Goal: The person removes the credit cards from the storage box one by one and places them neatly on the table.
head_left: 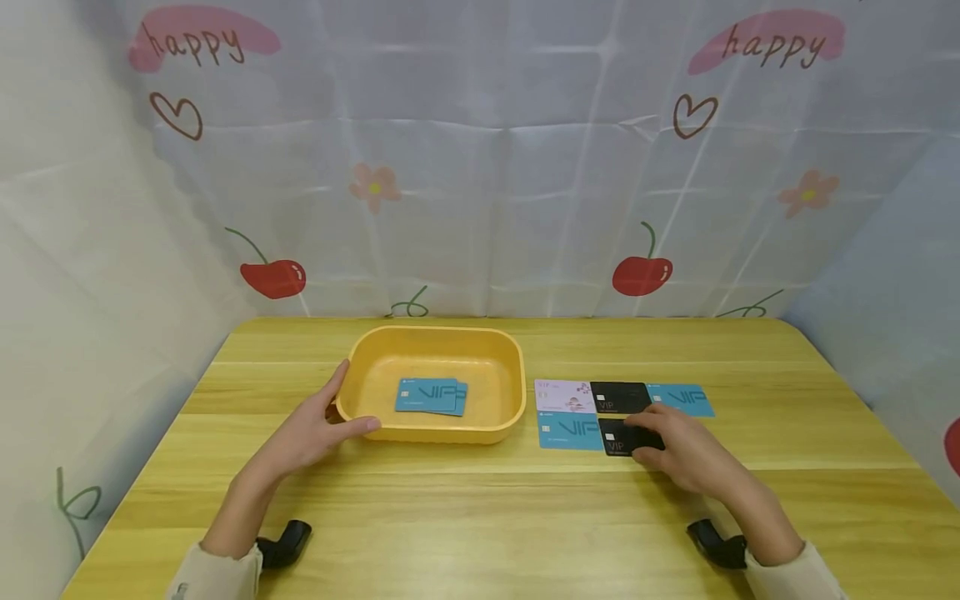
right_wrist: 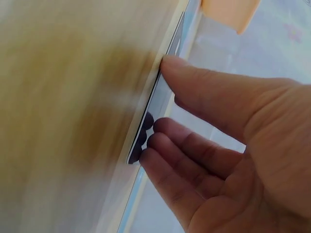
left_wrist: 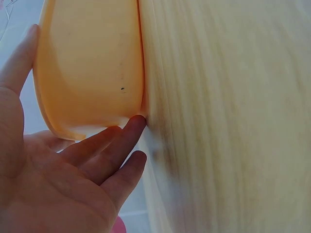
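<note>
My left hand (head_left: pixel 307 433) rests at the left end of a yellow plastic basin (head_left: pixel 450 435), its thumb along the near rim. In the left wrist view its fingers (left_wrist: pixel 104 148) touch the basin's end wall, fairly straight and spread. Two overlapping blue VIP cards (head_left: pixel 426 395) lie in the basin. My right hand (head_left: pixel 686 450) is over the front-row black VIP card (head_left: pixel 613 437), covering its right part. In the right wrist view the thumb touches the card's edge, and the fingertips (right_wrist: pixel 163 124) meet its glossy face, which mirrors them.
Beside the black card lies a blue VIP card (head_left: pixel 568 432). Behind them are a pink VIP card (head_left: pixel 562 396), another black card (head_left: pixel 618 394) and another blue card (head_left: pixel 686 400). A patterned sheet (head_left: pixel 487 208) hangs behind the wooden table (head_left: pixel 480 517).
</note>
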`<state>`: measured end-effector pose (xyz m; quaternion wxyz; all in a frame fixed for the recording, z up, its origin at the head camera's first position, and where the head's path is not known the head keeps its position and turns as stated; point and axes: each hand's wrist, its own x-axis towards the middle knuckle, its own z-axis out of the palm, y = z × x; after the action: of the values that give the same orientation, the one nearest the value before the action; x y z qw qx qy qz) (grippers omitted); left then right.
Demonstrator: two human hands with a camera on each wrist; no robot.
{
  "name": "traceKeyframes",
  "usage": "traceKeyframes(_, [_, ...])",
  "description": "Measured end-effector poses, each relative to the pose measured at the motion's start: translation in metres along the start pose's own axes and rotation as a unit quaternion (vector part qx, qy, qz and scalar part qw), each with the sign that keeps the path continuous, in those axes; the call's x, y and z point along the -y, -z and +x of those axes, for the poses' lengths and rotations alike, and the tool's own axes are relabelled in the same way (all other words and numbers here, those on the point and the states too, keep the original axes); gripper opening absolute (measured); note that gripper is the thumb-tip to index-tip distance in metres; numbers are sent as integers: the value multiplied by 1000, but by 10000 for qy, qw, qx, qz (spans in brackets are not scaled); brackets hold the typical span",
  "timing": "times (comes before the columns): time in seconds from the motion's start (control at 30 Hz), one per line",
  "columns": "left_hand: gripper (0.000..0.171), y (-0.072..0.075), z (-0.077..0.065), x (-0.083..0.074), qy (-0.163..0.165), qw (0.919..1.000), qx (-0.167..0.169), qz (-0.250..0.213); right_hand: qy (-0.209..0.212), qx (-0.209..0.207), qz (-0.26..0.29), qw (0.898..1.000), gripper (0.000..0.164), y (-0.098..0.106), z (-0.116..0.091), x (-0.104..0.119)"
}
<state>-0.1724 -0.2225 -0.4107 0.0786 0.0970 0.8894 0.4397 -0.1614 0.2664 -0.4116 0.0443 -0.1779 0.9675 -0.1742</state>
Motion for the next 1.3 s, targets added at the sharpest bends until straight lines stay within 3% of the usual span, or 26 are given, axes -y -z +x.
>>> traceKeyframes(0.47, [102,1,-1,-1,-17,10000,24,-3,19,-336,-47,9994,35,-4,1,2])
traceKeyframes(0.97, [103,0,-1,0,29,10000,21,90,128,-386,-75,9991,33,-6,1,2])
traceKeyframes(1.3, [101,0,-2,-1,-8,10000,29,49,279,-636,257,9973,33,-7,1,4])
